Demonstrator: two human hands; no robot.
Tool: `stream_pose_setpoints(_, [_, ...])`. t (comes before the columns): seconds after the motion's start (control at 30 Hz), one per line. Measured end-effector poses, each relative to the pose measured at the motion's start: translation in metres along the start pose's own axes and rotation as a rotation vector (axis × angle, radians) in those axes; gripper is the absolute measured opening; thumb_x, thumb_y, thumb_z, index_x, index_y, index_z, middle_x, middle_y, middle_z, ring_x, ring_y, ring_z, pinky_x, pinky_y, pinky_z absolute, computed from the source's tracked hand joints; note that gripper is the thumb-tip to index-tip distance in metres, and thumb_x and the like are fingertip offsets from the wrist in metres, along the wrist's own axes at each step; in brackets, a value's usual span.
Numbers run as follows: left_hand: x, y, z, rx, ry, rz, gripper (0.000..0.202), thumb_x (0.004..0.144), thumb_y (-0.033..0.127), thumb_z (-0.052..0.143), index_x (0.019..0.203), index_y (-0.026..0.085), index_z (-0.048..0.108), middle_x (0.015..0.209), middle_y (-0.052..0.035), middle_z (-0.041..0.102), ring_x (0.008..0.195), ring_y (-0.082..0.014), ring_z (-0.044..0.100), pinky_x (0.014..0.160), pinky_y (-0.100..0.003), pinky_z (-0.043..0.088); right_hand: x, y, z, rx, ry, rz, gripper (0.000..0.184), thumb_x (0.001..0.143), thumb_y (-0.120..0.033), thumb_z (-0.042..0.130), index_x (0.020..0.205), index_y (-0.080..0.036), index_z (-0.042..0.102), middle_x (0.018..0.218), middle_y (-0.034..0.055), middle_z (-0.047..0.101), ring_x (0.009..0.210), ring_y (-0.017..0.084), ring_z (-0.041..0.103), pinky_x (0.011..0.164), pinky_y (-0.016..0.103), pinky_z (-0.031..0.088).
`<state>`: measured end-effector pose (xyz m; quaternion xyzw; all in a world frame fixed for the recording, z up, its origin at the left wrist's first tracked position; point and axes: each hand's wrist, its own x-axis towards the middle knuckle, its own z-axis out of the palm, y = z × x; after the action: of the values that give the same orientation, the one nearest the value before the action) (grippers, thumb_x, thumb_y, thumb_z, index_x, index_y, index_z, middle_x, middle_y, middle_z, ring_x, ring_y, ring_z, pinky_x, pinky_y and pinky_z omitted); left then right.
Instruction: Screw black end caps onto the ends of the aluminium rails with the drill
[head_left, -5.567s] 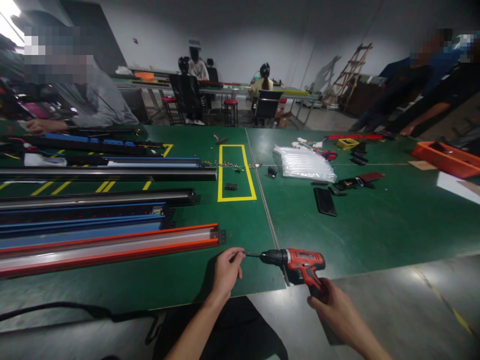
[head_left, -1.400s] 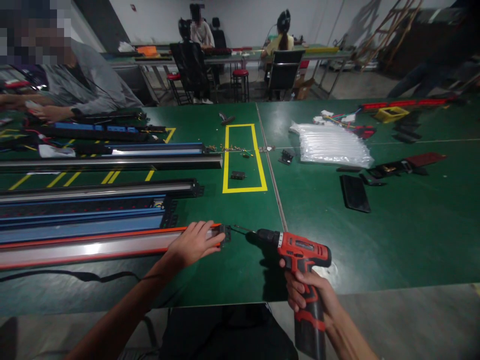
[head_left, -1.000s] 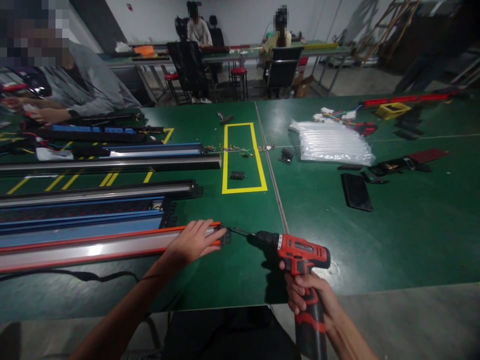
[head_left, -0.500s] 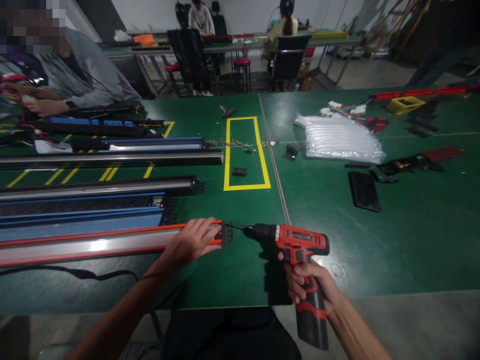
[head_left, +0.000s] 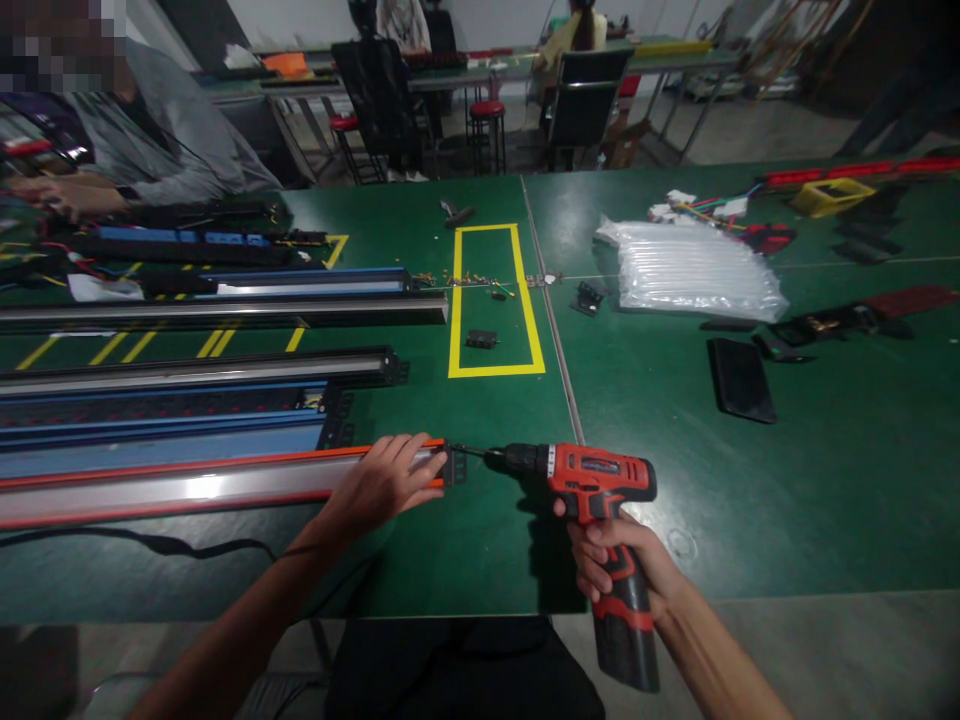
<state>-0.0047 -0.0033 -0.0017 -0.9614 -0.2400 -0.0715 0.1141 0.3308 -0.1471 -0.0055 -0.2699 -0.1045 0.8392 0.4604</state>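
My right hand (head_left: 611, 560) is wrapped round the grip of a red and black cordless drill (head_left: 604, 475), a finger by its trigger. The drill's long bit points left and its tip meets the black end cap (head_left: 455, 466) of a long orange-edged metal profile (head_left: 247, 485). My left hand (head_left: 394, 475) grips that profile close to its capped end, fingers over the top and thumb along the near side. Whether a screw sits at the bit's tip is too small to tell.
Blue and black profiles (head_left: 187, 410) lie behind the orange one. Small screws (head_left: 472, 281) and a black end piece (head_left: 481, 340) lie by a yellow taped rectangle (head_left: 497, 372). Right are bubble wrap (head_left: 694, 270) and a black box (head_left: 741, 380). A co-worker (head_left: 180, 130) sits far left.
The drill has shifted slightly left, bringing its bit closer against the end cap. My left hand keeps its hold on the profile. The view has tilted down a little.
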Motion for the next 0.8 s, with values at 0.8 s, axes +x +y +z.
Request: stream_pose_setpoints(0.8, [-0.0011,0.0011,-0.0001,-0.068,-0.036,-0.051,0.043,0.09,0.041,0.069,0.126,0.019,0.063,0.123,-0.0211,0.062,0.103,-0.0304,0.062,0.081,-0.042,0.048,0.0044,-0.0063,0.0004,0.011,0.014,0.034,0.027,0.077,-0.012,0.066,0.103,-0.016,0.065,0.058,-0.0067,0.055,0.04,0.01,0.051,0.046,0.027,0.053])
